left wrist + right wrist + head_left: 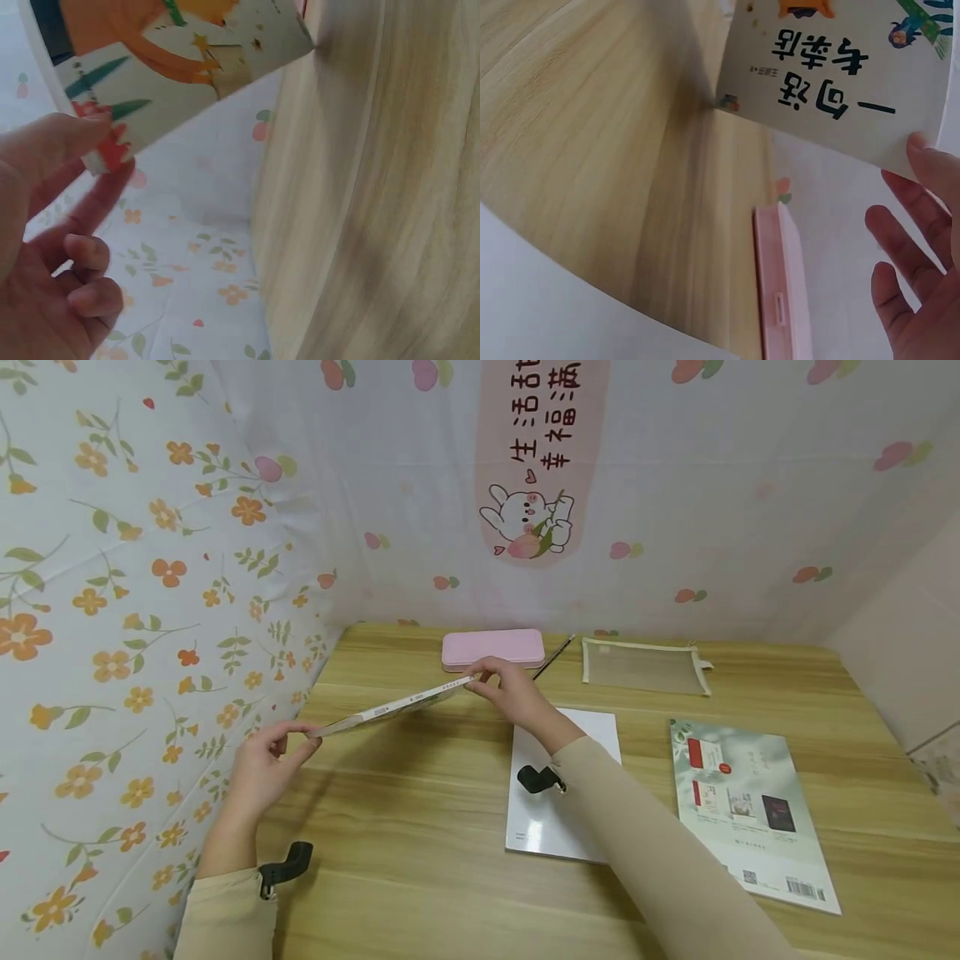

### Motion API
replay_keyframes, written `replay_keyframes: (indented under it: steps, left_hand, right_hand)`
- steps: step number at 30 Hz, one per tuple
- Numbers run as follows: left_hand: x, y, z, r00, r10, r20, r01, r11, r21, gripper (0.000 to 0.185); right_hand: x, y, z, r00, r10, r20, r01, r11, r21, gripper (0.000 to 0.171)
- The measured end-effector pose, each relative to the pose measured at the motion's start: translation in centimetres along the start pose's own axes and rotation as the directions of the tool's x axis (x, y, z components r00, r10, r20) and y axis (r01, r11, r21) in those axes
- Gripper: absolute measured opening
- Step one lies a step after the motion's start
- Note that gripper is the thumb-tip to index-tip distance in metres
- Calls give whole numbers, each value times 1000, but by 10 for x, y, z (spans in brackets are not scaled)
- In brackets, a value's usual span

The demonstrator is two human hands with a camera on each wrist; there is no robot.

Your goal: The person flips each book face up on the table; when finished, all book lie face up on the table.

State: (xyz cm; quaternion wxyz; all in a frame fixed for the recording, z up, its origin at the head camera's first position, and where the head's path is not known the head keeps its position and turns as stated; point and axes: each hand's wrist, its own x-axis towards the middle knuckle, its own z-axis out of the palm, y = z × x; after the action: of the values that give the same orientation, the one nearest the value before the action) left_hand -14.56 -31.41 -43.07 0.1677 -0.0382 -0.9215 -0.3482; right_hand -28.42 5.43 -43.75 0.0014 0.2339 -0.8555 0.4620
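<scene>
A thin picture book [405, 703] is held up edge-on over the left part of the wooden table, slanting higher toward the right. My left hand [258, 768] pinches one corner between thumb and fingers, and my right hand [517, 693] pinches the corner at the other end. In the left wrist view, orange and red drawings show on the book [176, 105] by the left thumb. Large dark Chinese characters mark the cover of the book [832, 135] in the right wrist view. Its lower edge comes close to the tabletop there.
A white book [540, 802] lies beneath my right forearm, with a pale green book [750, 810] farther right. Along the back are a pink pencil case [491, 646], a pencil [555, 656] and a mesh zip pouch [641, 668]. Flowered cloth [135, 610] hangs close at the left.
</scene>
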Motion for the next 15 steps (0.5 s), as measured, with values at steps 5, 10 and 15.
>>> replay_keyframes:
  steps: [5,10,15]
  left_hand:
    - [0,8,-1,993,-64,-99,57,995,-76,17]
    - [4,14,-2,981,-109,-162,84,985,-154,20]
    - [6,15,0,976,-117,-181,78,974,-211,19]
  right_hand:
    - [-3,-3,-4,1000,5,-28,-4,998,67,16]
    - [-4,-3,-5,998,1,-60,6,994,113,16]
    - [-6,-4,-5,997,9,-78,2,991,137,14]
